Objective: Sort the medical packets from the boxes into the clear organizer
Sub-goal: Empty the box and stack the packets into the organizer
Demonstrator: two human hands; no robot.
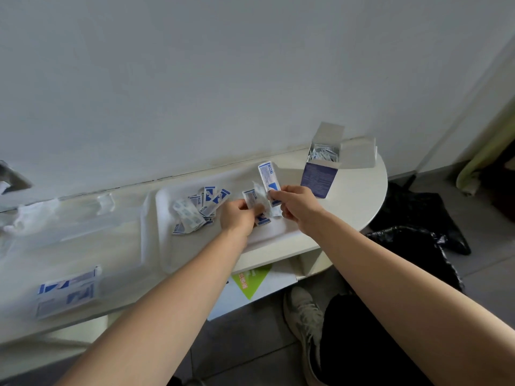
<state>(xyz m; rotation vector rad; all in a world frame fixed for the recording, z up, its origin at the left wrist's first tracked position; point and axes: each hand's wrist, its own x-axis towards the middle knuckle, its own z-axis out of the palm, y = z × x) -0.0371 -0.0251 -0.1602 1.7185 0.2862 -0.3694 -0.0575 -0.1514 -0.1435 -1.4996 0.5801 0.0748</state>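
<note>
Both my hands work over a white tray (pixel 167 263) on the table. My right hand (pixel 296 206) pinches an upright blue-and-white packet (pixel 268 175). My left hand (pixel 239 217) holds a few more packets (pixel 252 197) close beside it. A loose heap of packets (pixel 199 210) lies on the tray to the left of my hands. An open purple box (pixel 320 176) full of packets stands at the back right. The clear organizer (pixel 55 227) lies at the left, with a few packets (pixel 67 291) in its near compartment.
The white table (pixel 359 201) ends in a rounded edge at the right, with a wall right behind it. A second pale box (pixel 359 153) lies behind the purple one. A shelf below holds a green-and-white box (pixel 250 282). Black bags (pixel 418 246) and my shoe (pixel 303 316) are on the floor.
</note>
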